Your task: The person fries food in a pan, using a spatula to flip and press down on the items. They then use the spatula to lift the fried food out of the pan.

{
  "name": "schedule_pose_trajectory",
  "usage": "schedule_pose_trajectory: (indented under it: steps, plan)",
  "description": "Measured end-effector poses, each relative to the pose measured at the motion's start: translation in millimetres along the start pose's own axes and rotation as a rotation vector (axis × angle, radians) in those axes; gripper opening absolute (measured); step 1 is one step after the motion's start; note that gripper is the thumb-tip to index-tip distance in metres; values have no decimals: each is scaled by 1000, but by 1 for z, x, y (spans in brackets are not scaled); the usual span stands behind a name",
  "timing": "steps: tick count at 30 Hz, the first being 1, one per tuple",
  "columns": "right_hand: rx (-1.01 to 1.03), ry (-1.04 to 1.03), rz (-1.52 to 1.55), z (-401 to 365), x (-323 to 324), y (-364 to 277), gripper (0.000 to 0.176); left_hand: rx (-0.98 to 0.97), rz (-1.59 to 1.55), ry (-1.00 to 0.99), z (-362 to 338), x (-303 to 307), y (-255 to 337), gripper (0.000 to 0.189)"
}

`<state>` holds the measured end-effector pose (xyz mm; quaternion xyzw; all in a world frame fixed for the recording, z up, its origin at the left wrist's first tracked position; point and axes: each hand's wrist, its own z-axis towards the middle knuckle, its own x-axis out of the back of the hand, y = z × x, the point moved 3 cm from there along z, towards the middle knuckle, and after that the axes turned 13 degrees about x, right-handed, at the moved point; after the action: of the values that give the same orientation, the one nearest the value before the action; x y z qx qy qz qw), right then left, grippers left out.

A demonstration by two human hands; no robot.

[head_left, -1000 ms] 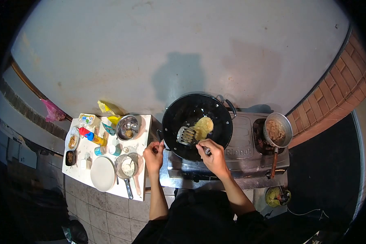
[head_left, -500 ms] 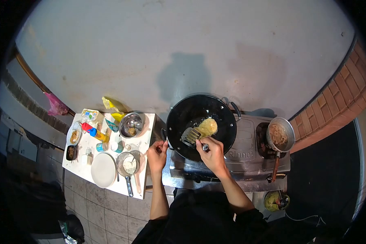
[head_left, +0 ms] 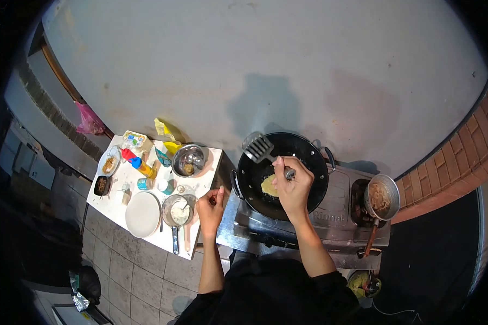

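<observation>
The flat yellow patty (head_left: pixel 269 185) lies on the bottom of the black wok (head_left: pixel 315 158), a little toward its left side, partly hidden behind the right hand (head_left: pixel 293 187). That hand's fingers are wrapped tight round the handle of a slotted spatula (head_left: pixel 257 146), whose blade is held up in the air over the wok's far left rim, clear of the food. The left hand (head_left: pixel 211 208) sits just beside the wok's near left edge with its fingers curled in; something small and dark shows between them, but I cannot tell whether they grip it or only rest against it. The wok stands on a steel gas stove (head_left: pixel 331 218), and a small pot (head_left: pixel 380 197) with brownish contents sits on the burner to the right. To the left is a white table (head_left: pixel 119 208) with a white plate (head_left: pixel 142 214), a small saucepan (head_left: pixel 179 211) of something pale, a steel bowl (head_left: pixel 188 161) and a red-capped bottle (head_left: pixel 138 164). The likely risks are these: with the blade up over the rim, hot oil could drip outside the wok or toward the left hand, and the patty, left alone on the hot metal, could scorch or stick underneath.
</observation>
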<state>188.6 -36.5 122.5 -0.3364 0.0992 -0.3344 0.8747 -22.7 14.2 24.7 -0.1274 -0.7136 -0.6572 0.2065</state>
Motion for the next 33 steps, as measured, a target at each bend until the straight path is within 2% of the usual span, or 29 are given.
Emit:
schedule_pose_trajectory:
  steps: [2,3,6,11,21,24,27,29,30,32,33]
  plan:
    - [3,-44,-48,-8,6,10,11,8,-5,-10,1,-2,-3,34]
    - [-75,-103,-91,-13,10,12,14,14,-7,-24,1,-4,-4,33]
    - [-14,-195,-172,-22,16,10,18,-8,-8,-37,2,-10,-9,32]
    - [-114,-236,-150,-38,18,19,22,-8,-12,-72,7,-22,-17,30]
    - [-138,-265,-160,-42,11,20,23,-96,-82,-98,9,-29,-21,25]
    - [-72,-291,-215,-35,8,16,22,-100,-72,-89,6,-24,-14,25]
    - [-131,-264,-131,-28,0,9,16,-97,-88,-74,5,-20,-11,24]
    - [-192,-7,12,-19,3,-4,8,-96,-77,-55,7,-19,-15,24]
    - [-196,-12,15,-15,1,-5,8,-90,-65,-41,5,-17,-18,25]
    - [155,17,-140,-5,1,-14,5,-76,-39,-40,4,-13,-19,26]
    - [145,18,-151,-4,3,-11,6,-66,-19,-41,4,-13,-19,27]
